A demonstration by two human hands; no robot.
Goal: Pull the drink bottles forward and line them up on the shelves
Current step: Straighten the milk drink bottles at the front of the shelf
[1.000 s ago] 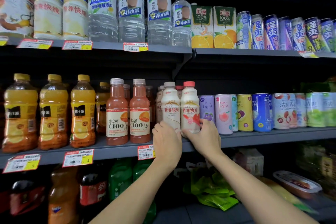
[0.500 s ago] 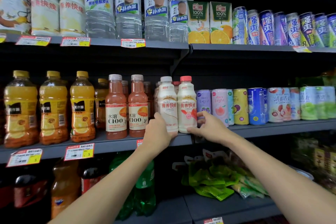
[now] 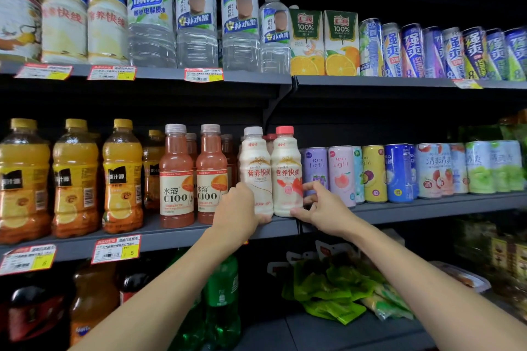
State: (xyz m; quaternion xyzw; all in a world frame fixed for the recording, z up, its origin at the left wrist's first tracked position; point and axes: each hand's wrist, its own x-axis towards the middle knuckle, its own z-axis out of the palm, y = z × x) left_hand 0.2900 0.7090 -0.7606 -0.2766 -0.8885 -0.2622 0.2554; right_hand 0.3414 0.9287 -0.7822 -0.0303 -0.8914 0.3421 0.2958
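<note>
Two milky white bottles stand side by side at the front of the middle shelf (image 3: 427,212). My left hand (image 3: 236,212) wraps the base of the white-capped bottle (image 3: 255,171). To its right is the red-capped bottle (image 3: 286,171); my right hand (image 3: 319,206) touches its lower right side with thumb under the base and fingers spread. More such bottles stand half hidden behind them. Left of them are two pink C100 bottles (image 3: 176,179) and several orange juice bottles (image 3: 75,179).
Coloured cans (image 3: 373,174) line the middle shelf right of my right hand. The top shelf holds water bottles (image 3: 196,20), juice cartons (image 3: 323,43) and cans. Below are dark soda bottles, a green bottle (image 3: 221,293) and green snack packets (image 3: 336,285).
Both hands stayed at the two milky bottles. The right hand's fingers have opened out more along the red-capped bottle's side. The camera view has shifted slightly.
</note>
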